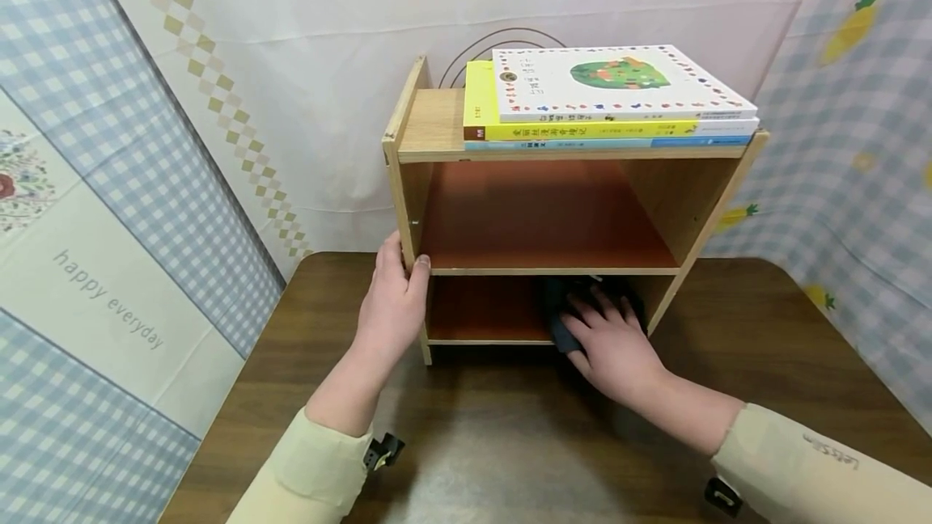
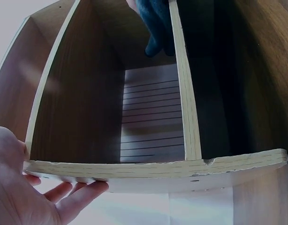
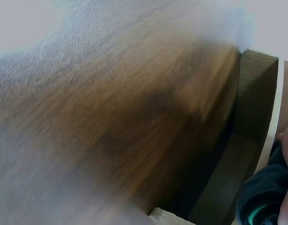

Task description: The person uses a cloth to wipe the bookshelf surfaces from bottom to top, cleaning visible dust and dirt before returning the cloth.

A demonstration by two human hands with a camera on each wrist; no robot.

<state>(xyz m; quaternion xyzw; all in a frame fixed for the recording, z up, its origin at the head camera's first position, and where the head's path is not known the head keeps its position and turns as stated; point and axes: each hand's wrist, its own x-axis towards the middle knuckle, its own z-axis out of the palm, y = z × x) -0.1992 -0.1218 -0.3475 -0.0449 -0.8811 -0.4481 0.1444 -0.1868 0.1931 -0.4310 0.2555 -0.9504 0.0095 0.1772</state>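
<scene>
My left hand point(image 1: 393, 293) grips the front edge of the left side panel point(image 1: 402, 192) of a small wooden shelf point(image 1: 539, 272). The left wrist view shows its fingers point(image 2: 83, 194) on the panel's outer face. In the lower compartment, toward the right, lies a soft dark teal fabric thing point(image 1: 562, 334). Two rounded ends of that fabric point(image 2: 155, 37) show in the left wrist view; its kind is unclear. My right hand point(image 1: 619, 350) rests over it, fingers spread and fairly straight. At the right wrist view's edge, the fabric point(image 3: 263, 192) has a green mark.
Several books point(image 1: 612, 132) lie stacked on the shelf's top board. The shelf stands on a brown wooden table point(image 1: 495, 443). Patterned cloth point(image 1: 335, 87) hangs behind and at both sides. The middle board point(image 1: 546, 272) sits just above the right hand.
</scene>
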